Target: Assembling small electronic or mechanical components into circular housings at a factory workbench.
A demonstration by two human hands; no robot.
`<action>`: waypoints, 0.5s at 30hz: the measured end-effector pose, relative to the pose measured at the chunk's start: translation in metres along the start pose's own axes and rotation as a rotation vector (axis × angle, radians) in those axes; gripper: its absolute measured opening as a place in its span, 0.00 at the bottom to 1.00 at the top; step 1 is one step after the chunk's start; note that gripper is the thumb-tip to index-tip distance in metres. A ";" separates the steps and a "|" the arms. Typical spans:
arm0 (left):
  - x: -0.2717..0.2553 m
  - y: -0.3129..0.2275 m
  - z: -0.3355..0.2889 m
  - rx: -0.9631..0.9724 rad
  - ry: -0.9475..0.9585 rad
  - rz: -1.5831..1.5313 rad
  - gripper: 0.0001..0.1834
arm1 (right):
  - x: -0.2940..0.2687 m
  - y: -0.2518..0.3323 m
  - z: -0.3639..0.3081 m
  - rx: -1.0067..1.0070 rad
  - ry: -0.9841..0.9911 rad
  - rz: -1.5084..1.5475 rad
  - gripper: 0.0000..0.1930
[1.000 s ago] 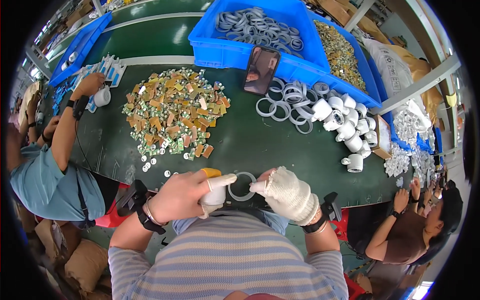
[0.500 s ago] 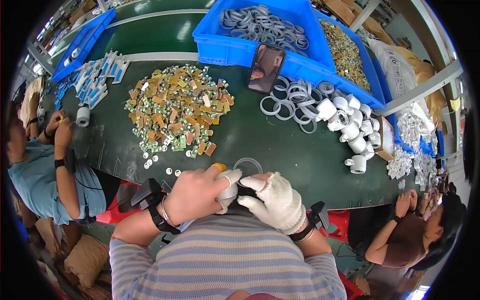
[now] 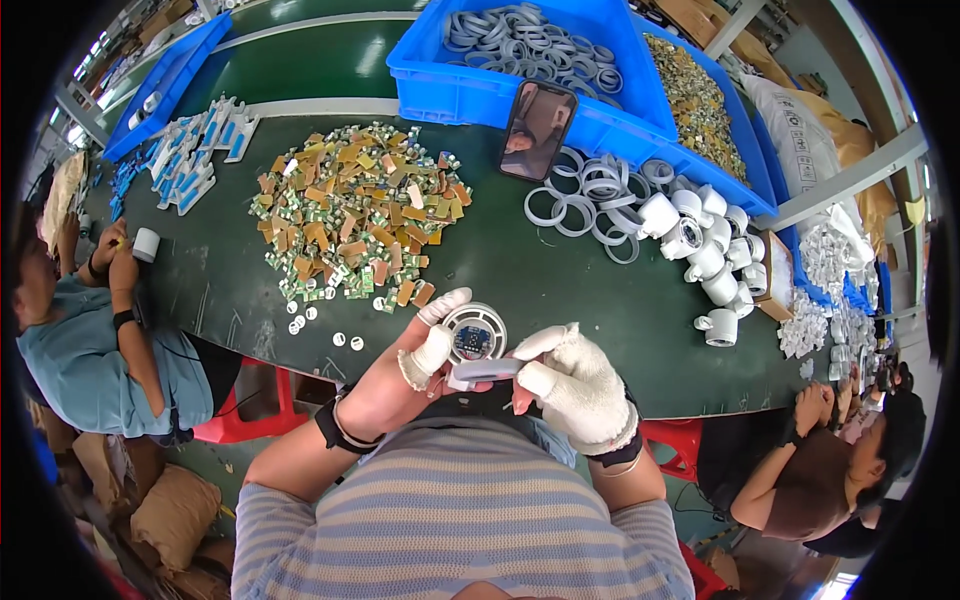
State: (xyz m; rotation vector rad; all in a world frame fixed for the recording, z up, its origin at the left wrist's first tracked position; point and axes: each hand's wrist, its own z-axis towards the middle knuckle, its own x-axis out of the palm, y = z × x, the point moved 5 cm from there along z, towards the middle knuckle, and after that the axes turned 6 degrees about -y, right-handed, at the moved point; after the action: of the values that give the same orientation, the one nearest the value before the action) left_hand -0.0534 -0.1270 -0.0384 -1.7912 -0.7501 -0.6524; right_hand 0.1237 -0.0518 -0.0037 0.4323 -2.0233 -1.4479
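My left hand [image 3: 415,365], with white finger cots on thumb and forefinger, holds a round white housing [image 3: 474,335] with a small blue circuit board inside it. My right hand [image 3: 573,385], in a white knit glove, grips a flat grey-white part [image 3: 483,373] just below the housing, and its fingers meet my left thumb there. Both hands are at the near edge of the dark green table [image 3: 560,290], close to my striped shirt.
A heap of small green and orange circuit boards [image 3: 350,215] lies left of centre. White rings [image 3: 590,195], white cylindrical housings [image 3: 705,250], a propped phone [image 3: 537,130] and blue bins [image 3: 520,50] fill the back right. Other people sit at the left [image 3: 90,320] and right [image 3: 850,460].
My hands have come apart a little and lifted; the round housing with the blue board now shows in my left hand, and the grey part sits in my right.
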 end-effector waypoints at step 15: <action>-0.001 0.012 -0.004 0.138 0.076 0.232 0.66 | 0.014 0.008 -0.012 -0.021 -0.159 0.097 0.10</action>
State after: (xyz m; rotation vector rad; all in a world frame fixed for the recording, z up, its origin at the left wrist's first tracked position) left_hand -0.0454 -0.1346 -0.0456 -1.6854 -0.5135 -0.4986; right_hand 0.1213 -0.0666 0.0104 0.2130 -2.1197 -1.4833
